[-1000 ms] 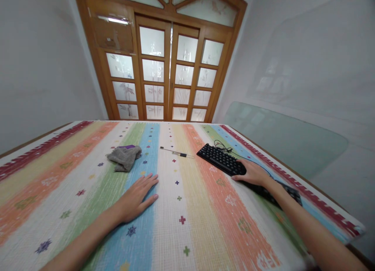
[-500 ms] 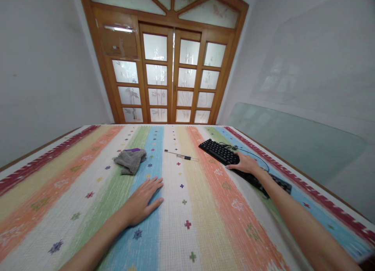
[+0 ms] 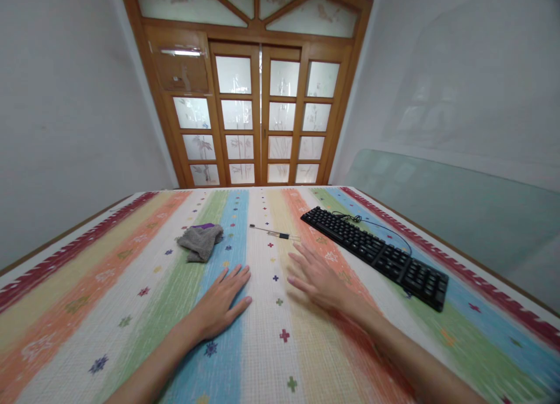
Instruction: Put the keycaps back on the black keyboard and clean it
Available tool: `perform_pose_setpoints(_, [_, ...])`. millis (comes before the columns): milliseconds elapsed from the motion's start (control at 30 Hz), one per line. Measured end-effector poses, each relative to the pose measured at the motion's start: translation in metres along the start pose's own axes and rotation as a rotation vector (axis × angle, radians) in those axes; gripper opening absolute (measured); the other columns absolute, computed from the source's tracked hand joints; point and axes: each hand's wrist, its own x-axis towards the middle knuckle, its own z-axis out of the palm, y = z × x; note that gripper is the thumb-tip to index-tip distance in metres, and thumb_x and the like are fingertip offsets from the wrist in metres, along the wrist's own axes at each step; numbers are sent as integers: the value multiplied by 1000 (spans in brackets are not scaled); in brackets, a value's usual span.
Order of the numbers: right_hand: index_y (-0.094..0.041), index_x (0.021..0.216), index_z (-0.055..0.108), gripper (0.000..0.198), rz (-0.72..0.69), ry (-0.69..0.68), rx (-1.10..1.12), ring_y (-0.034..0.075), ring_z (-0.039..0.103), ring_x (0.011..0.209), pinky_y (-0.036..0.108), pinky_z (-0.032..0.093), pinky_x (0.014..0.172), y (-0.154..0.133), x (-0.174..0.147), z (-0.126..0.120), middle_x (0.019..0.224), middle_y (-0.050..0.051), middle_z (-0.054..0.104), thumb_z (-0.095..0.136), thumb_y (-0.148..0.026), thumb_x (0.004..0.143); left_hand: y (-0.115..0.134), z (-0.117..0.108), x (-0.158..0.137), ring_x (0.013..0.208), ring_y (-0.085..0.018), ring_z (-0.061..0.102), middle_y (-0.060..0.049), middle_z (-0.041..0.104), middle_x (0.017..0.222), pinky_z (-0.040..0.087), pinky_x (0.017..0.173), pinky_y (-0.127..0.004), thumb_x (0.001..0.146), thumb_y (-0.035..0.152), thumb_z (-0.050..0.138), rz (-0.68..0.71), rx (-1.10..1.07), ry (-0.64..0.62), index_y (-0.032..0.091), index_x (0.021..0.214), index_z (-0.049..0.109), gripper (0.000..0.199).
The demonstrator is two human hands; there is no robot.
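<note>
My left hand (image 3: 223, 302) lies flat on the striped cloth with its fingers spread, holding nothing. Just beyond its fingertips is a crumpled grey cloth (image 3: 201, 243) with a purple patch. My right hand (image 3: 317, 276) is open and empty, fingers apart, over the yellow and orange stripes; whether it touches the cloth I cannot tell. Beyond its fingertips lies a thin brush-like tool (image 3: 283, 236) with a dark tip, a dark sleeve and a wire end. To the right of that hand, a black keyboard (image 3: 371, 246) rests slantwise, its cable bunched behind it.
The striped tablecloth (image 3: 262, 345) covers a wide table that reaches toward wooden doors (image 3: 260, 118) with frosted panes. A pale green panel (image 3: 437, 188) leans along the right wall. The keyboard's cable (image 3: 385, 226) curves along its far side.
My right hand has let go of the keyboard and moved left, toward the middle of the cloth. My left hand stays flat in place. The view has shifted slightly.
</note>
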Motion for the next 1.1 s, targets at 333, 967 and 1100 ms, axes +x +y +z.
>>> perform_pose_setpoints(333, [-16,155,42,67,10,-271,47,33,21,153,55,20,125,-17,-11,8,164,12,28,39,-60,104,-1,-1,-1,153,-26,24,-6,31,163,19,126,-53,107,54,34,33,9,-22,24,159,29,60])
perform_pose_setpoints(967, [-13,155,41,64,21,-313,6,33,20,153,54,20,125,-24,-9,-1,163,14,25,44,-52,105,-6,0,-1,153,-25,24,-5,30,163,20,126,-53,107,55,33,40,25,-24,25,159,28,60])
perform_pose_setpoints(1100, [-14,155,42,64,21,-289,27,33,20,153,54,20,125,-23,-9,1,163,13,26,45,-53,104,-5,-1,-1,153,-25,22,-5,30,163,18,126,-53,107,56,31,33,24,-38,23,159,29,61])
